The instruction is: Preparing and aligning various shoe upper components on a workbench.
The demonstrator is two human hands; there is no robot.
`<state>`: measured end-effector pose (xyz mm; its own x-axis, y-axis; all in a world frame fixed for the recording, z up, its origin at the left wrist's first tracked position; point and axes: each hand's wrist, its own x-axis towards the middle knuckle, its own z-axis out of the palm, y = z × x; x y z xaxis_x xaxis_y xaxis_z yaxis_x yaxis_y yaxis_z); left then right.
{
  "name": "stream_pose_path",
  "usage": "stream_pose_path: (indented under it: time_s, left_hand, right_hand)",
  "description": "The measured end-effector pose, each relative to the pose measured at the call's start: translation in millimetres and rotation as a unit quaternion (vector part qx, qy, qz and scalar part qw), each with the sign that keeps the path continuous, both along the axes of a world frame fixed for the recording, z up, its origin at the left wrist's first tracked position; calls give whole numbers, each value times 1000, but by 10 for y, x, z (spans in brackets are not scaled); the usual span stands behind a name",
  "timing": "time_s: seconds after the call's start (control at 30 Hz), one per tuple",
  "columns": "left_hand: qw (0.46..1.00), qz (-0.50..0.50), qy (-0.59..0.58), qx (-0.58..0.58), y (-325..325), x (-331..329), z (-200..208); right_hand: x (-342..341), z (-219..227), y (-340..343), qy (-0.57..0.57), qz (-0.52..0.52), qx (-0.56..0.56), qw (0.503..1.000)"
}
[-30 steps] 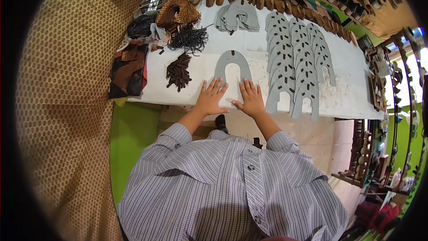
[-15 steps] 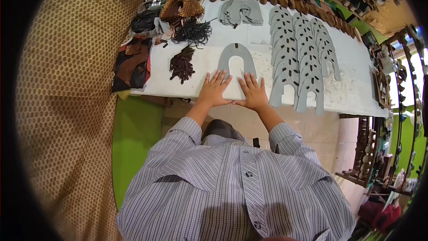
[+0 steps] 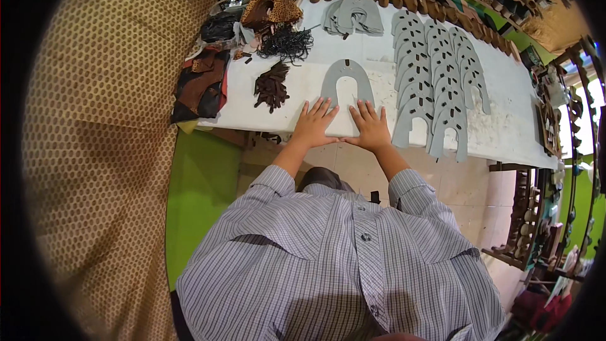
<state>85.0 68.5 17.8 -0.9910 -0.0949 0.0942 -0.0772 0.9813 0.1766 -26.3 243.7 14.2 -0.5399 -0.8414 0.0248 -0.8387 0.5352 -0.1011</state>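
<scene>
Head view: on a white-covered table [image 3: 237,107], a flat grey horseshoe-shaped piece [image 3: 346,71] lies near the front edge; the left hand [image 3: 313,126] and right hand [image 3: 372,127], fingers spread, overlap its legs.

I'm seeing a near-mirror pose. Left forearm [image 3: 291,157] is angling forward and inward; right forearm [image 3: 391,161] is doing the same from its own side, so they're converging in front of the body. Left hand [image 3: 313,126] is facing palm down, back of it showing, fingers [image 3: 323,108] fanning forward. Right hand [image 3: 371,129] is matching: palm down, fingers [image 3: 363,111] splaying forward, gaps showing between them. Left thumb [image 3: 327,141] is pointing sideways toward the right; right thumb [image 3: 352,141] is pointing back at it. Tips are meeting or nearly so; from here I'm not making out contact.
</scene>
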Motion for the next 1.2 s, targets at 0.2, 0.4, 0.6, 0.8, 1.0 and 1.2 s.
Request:
stream_pose_path:
  time_s: [0.2, 0.4, 0.6, 0.8, 1.0, 1.2]
  left_hand:
    - [978, 117, 50, 163, -452, 27, 58]
    - [899, 420, 123, -3, -803, 24, 301]
    - [901, 428, -40, -58, -964, -26, 418]
    - [896, 439, -35, -49, -933, -32, 434]
    - [894, 441, 21, -71, -909, 47, 403]
    - [932, 347, 106, -2, -438, -66, 423]
  right_hand:
    - [12, 39, -3, -7, 1, 1, 1000]
    - [16, 34, 22, -7, -4, -5, 1000]
    - [30, 59, 5, -13, -6, -8, 1000]
    - [26, 50, 12, -12, -8, -14, 1000]
    - [4, 48, 15, -10, -3, -24, 1000]
    - [-5, 22, 32, -6, -2, -34, 999]
